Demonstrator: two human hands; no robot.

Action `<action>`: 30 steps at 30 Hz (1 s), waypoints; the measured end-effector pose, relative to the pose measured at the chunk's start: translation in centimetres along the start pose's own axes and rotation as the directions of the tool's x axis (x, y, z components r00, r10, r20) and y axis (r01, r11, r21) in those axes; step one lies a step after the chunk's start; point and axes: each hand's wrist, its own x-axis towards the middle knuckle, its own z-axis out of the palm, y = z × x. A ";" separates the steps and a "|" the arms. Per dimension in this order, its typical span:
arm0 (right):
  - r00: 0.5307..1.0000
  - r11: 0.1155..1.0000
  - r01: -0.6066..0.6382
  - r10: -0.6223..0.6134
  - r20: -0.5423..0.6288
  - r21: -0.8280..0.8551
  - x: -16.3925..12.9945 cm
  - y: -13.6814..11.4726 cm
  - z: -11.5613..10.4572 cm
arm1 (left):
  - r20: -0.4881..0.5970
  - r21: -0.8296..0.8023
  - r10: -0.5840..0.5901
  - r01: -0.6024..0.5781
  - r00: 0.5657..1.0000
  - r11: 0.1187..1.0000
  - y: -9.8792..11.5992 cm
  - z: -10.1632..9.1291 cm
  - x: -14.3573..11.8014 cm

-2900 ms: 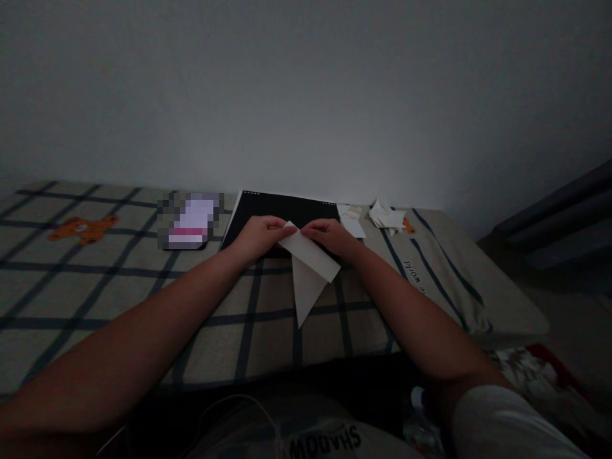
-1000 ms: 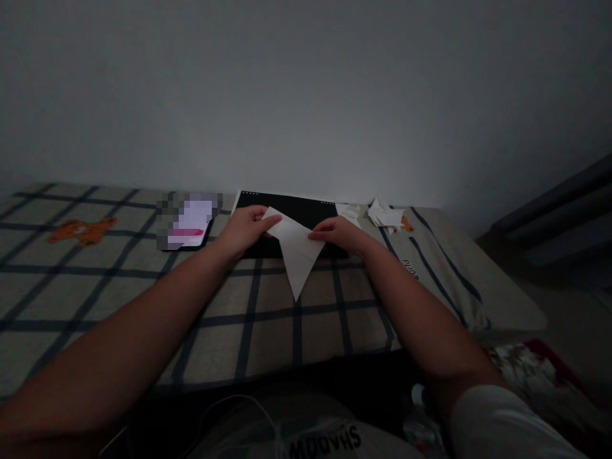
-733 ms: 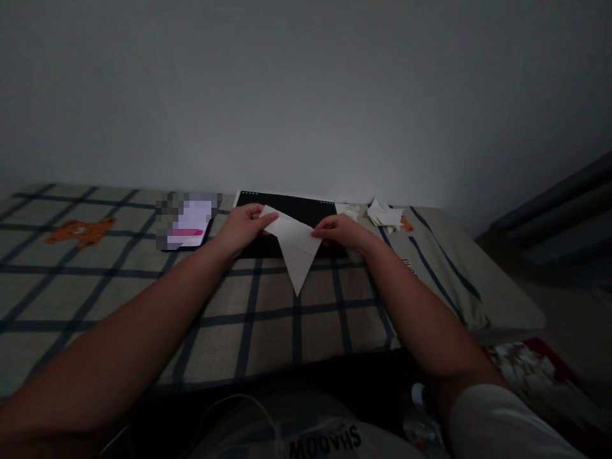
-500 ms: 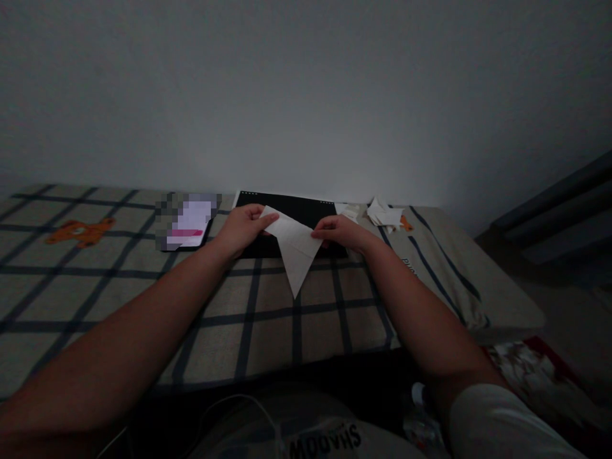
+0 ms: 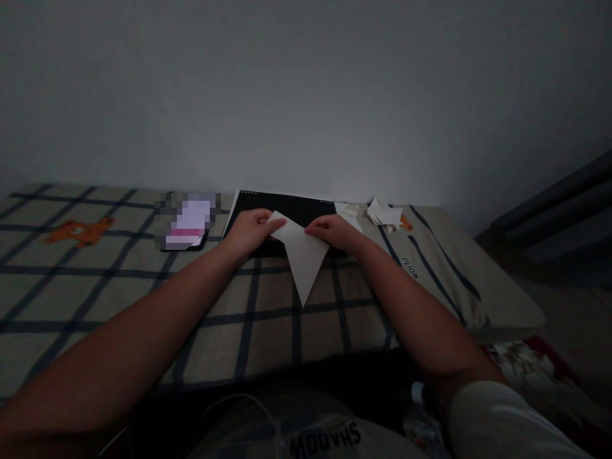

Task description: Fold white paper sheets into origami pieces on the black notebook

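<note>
Between my two hands is a folded white sheet of paper [image 5: 305, 258], with one long point hanging down toward me. My left hand [image 5: 253, 231] pinches its upper left corner, thumb on top. With thumb and fingertips, my right hand [image 5: 332, 231] grips the upper right part near the top edge. Behind and beneath the hands lies a black notebook or pad [image 5: 287, 203] with punched holes along its far edge. Some fingers of both hands are hidden behind the paper.
A phone [image 5: 191, 220] with a lit, partly pixelated screen lies at the left on the checked cloth [image 5: 129, 280]. Folded white paper pieces [image 5: 382, 213] sit at the right by the wall. Below right are a clear bottle [image 5: 421, 414] and a red container of paper scraps [image 5: 530, 363].
Both hands and the paper have shifted slightly, the paper moving right and a little toward me. My right fingers have come nearer the middle of its top edge.
</note>
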 end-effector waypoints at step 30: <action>0.998 0.995 0.050 -0.046 0.046 -0.087 -0.3 0.8 -1.2 | 0.014 -0.050 0.015 -0.014 1.000 0.999 -0.8 -1.5 1.2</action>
